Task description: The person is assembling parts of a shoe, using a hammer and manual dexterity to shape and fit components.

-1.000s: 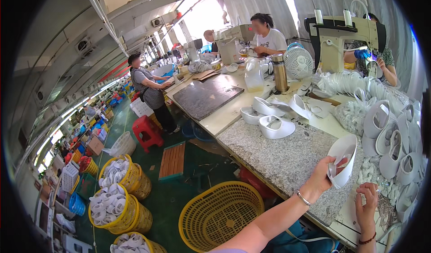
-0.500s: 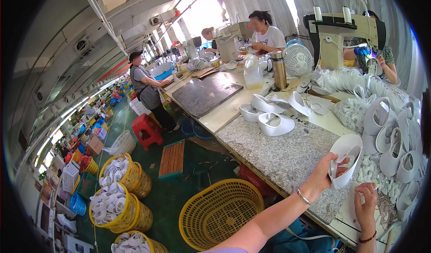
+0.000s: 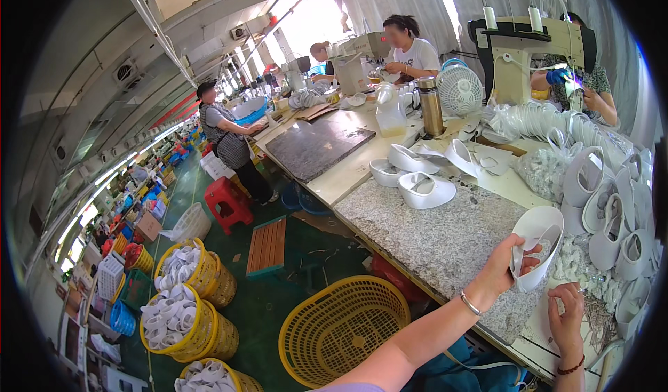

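In my left hand [image 3: 502, 265] is a white shoe upper [image 3: 541, 219], gripped at its near edge with the fingers curled into its opening. It is held tilted above the near right part of the stone slab [image 3: 410, 235]. My right hand [image 3: 567, 308] is low over the table beside it, apart from the upper, fingers bent in and thumb toward them. Whatever may be between those fingers is too small to make out. Several more white uppers [image 3: 427, 191] rest at the slab's far side. Another heap of uppers [image 3: 612, 232] is piled to the right of my hands.
A yellow basket [image 3: 296, 350] stands on the floor left of my forearm. Baskets of white uppers [image 3: 170, 319] line the left. Across the table are a steel flask [image 3: 431, 107], a plastic jug [image 3: 390, 114], a fan [image 3: 459, 89] and a sewing machine [image 3: 511, 79] with a co-worker behind it.
The view has shifted very slightly. My left hand still holds the upper in nearly the same pose, and my right hand has hardly moved.
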Motion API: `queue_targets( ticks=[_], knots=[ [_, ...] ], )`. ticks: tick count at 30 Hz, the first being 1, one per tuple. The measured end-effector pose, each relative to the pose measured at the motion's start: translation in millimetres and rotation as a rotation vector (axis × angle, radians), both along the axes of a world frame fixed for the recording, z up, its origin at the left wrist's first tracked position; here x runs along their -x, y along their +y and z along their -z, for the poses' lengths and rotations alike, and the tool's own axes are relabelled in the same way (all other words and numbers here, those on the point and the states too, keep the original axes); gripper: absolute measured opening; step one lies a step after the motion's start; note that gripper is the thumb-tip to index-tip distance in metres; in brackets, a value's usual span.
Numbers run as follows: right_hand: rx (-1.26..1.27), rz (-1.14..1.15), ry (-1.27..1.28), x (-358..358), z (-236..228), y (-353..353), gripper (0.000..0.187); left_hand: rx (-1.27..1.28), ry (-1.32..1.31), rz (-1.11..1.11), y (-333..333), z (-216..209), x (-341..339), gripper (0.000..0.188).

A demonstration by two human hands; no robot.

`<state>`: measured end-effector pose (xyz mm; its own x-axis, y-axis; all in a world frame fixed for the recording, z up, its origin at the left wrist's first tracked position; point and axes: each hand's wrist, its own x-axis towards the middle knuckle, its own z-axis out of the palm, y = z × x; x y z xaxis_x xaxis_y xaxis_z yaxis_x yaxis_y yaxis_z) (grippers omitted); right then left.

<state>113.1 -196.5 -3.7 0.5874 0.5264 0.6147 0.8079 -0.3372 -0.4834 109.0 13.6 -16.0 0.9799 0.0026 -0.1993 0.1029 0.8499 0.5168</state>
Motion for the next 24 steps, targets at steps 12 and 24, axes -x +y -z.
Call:
queue_targets(
  ticks=[12,24],
  knots=[
    [0.047,-0.003,0.058,0.3,2.3,-1.8,0.009,-0.040,-0.036,0.020,0.5,1.1,-0.3,0.037],
    [0.027,-0.028,0.033,-0.6,3.6,-0.7,0.010,-0.079,-0.040,0.013,0.2,0.0,1.3,0.039]
  ],
)
